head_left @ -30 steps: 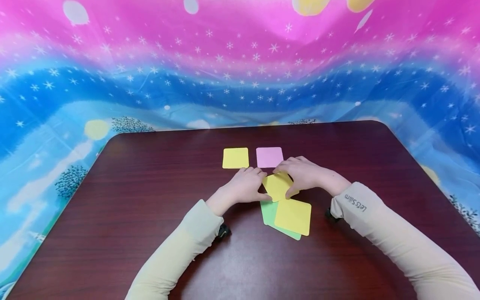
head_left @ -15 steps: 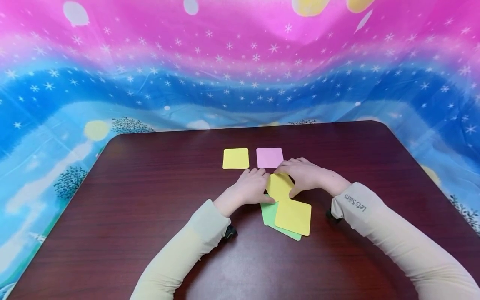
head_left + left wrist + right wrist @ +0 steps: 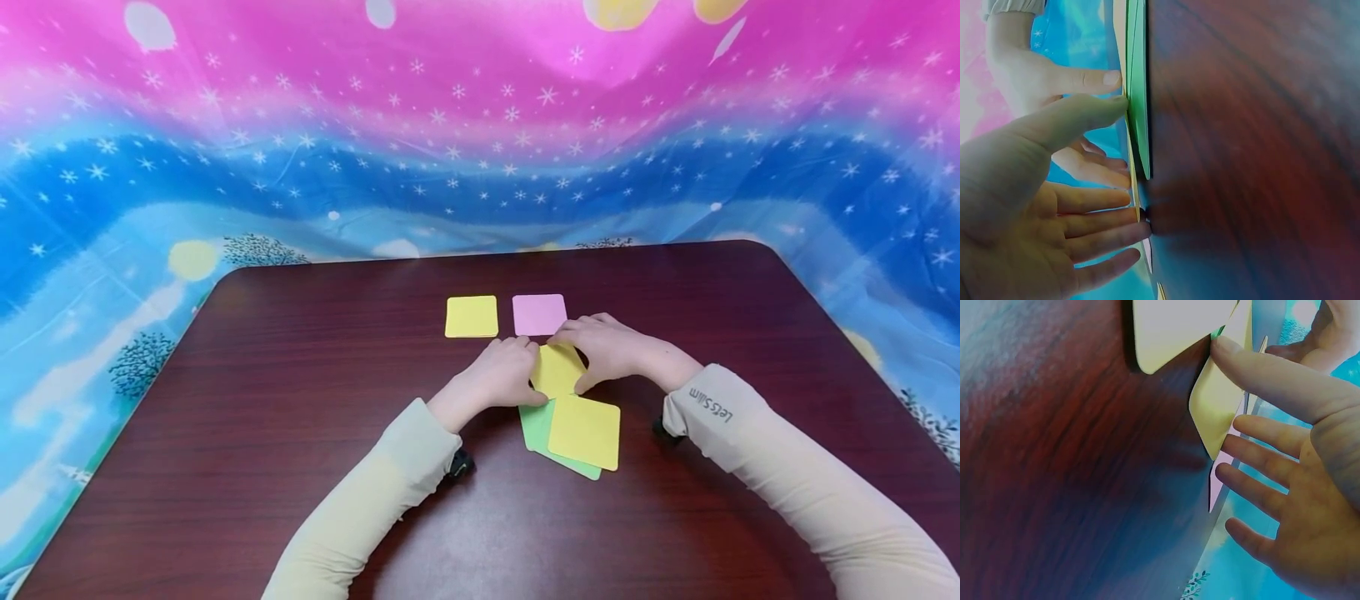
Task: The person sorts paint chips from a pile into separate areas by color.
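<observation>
In the head view, my left hand (image 3: 501, 372) and right hand (image 3: 606, 348) hold a yellow square card (image 3: 558, 372) from its two sides. Each thumb is at the near edge, with the other fingers towards the far edge. The right wrist view shows this card (image 3: 1219, 406) slightly bowed between thumb and fingers. In the left wrist view its thin edge lies along the left thumb tip and fingers (image 3: 1094, 200). Just nearer, another yellow card (image 3: 585, 433) lies askew on a green card (image 3: 537, 427). My left thumb overlaps the green card's far corner.
Beyond the hands, a yellow card (image 3: 472, 317) and a pink card (image 3: 539, 314) lie side by side on the dark wooden table (image 3: 337, 358). My right fingertips are close to the pink card's near corner. A patterned cloth (image 3: 480, 125) hangs behind the table.
My left hand has shifted slightly right, closer to the right hand, and the left side of the yellow card between them has moved right too. The right hand and other cards have barely moved.
</observation>
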`<move>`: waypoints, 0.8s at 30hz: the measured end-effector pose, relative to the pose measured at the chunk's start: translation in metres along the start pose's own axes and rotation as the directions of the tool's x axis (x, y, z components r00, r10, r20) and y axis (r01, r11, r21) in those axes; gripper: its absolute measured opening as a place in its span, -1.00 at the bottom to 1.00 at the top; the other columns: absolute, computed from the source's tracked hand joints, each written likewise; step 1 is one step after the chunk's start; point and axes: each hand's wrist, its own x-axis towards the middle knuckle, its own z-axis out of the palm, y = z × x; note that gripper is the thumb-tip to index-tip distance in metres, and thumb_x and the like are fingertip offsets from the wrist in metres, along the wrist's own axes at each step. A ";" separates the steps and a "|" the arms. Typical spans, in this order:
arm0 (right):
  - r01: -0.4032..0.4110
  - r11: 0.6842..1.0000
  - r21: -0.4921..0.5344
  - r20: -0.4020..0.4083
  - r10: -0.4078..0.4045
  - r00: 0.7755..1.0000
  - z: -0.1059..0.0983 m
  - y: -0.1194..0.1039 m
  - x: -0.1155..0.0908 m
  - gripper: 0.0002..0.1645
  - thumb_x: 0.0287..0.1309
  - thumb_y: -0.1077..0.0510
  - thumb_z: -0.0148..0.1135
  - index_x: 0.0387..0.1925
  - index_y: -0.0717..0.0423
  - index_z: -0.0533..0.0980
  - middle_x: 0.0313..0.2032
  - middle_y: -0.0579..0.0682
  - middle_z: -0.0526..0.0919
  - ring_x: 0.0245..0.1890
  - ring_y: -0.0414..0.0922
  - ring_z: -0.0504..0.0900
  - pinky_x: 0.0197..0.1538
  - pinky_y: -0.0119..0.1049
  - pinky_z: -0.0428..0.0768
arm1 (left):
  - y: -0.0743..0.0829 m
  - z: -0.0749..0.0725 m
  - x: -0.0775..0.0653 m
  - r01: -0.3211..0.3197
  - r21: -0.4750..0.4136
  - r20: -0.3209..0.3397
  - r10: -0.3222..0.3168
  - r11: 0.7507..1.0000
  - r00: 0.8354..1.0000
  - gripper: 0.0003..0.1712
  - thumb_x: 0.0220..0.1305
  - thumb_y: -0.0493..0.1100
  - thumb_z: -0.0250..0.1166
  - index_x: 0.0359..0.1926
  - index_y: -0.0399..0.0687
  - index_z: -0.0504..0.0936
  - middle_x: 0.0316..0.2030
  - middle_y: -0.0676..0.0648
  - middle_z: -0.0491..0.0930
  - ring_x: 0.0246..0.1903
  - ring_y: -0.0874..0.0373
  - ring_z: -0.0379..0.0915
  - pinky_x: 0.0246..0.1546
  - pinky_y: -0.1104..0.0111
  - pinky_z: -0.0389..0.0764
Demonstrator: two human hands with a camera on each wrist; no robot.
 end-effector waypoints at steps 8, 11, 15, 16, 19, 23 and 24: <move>0.000 1.000 -0.002 0.002 0.000 1.000 -0.001 -0.001 -0.001 -0.08 -0.35 -0.16 0.48 0.13 0.08 0.40 0.07 -0.01 0.46 0.08 0.02 0.37 0.15 0.10 0.20 | -0.009 0.000 -0.002 -0.021 -0.118 -0.007 0.021 0.993 1.000 -0.38 -0.09 0.20 0.30 -0.15 -0.18 0.47 -0.37 0.01 0.43 -0.37 0.16 0.36 -0.31 0.32 0.44; 0.004 1.000 -0.002 0.008 -0.004 1.000 -0.002 -0.001 -0.001 -0.07 -0.34 -0.18 0.47 0.14 0.08 0.39 0.08 -0.01 0.46 0.08 0.03 0.37 0.15 0.09 0.20 | -0.012 0.000 -0.004 -0.021 -0.147 -0.005 0.021 0.989 1.000 -0.37 -0.09 0.19 0.30 -0.12 -0.18 0.47 -0.34 0.00 0.44 -0.35 0.16 0.36 -0.30 0.32 0.43; 0.009 1.000 0.003 0.001 -0.009 1.000 -0.003 -0.003 0.001 -0.08 -0.33 -0.16 0.48 0.13 0.09 0.40 0.06 -0.01 0.47 0.07 0.02 0.38 0.16 0.09 0.19 | -0.017 0.000 -0.006 -0.032 -0.164 -0.013 0.030 0.986 0.999 -0.36 -0.10 0.17 0.30 -0.10 -0.19 0.48 -0.31 0.01 0.45 -0.30 0.16 0.35 -0.24 0.32 0.42; 0.011 1.000 0.009 -0.001 -0.011 1.000 -0.003 -0.003 0.001 -0.08 -0.34 -0.15 0.48 0.13 0.10 0.40 0.06 0.00 0.47 0.07 0.02 0.38 0.16 0.09 0.19 | -0.018 0.000 -0.007 -0.035 -0.166 -0.016 0.033 0.985 0.999 -0.37 -0.10 0.17 0.31 -0.10 -0.19 0.48 -0.31 0.00 0.45 -0.30 0.16 0.35 -0.23 0.32 0.43; 0.016 1.000 0.020 -0.006 -0.016 1.000 -0.005 -0.005 0.005 -0.09 -0.34 -0.14 0.49 0.12 0.11 0.40 0.05 0.00 0.47 0.06 0.01 0.38 0.17 0.10 0.18 | -0.023 0.000 -0.010 -0.043 -0.157 -0.029 0.039 0.987 0.999 -0.34 -0.10 0.18 0.31 -0.07 -0.18 0.48 -0.25 -0.01 0.47 -0.26 0.16 0.35 -0.19 0.34 0.43; 0.029 0.999 0.016 -0.015 -0.029 0.999 -0.007 -0.008 0.011 -0.10 -0.35 -0.14 0.49 0.10 0.10 0.42 0.02 -0.01 0.48 0.06 -0.01 0.40 0.17 0.09 0.19 | -0.030 0.000 -0.015 -0.052 -0.147 -0.058 0.044 0.988 0.997 -0.31 -0.09 0.19 0.31 -0.03 -0.18 0.49 -0.13 -0.05 0.48 -0.21 0.12 0.36 -0.16 0.33 0.43; 0.035 0.999 0.013 -0.019 -0.034 0.999 -0.008 -0.009 0.013 -0.11 -0.35 -0.14 0.49 0.10 0.11 0.42 0.02 -0.01 0.49 0.06 -0.01 0.40 0.17 0.09 0.19 | -0.031 0.000 -0.016 -0.052 -0.144 -0.065 0.043 0.988 0.997 -0.31 -0.09 0.19 0.31 -0.02 -0.19 0.49 -0.10 -0.06 0.47 -0.19 0.10 0.36 -0.15 0.32 0.43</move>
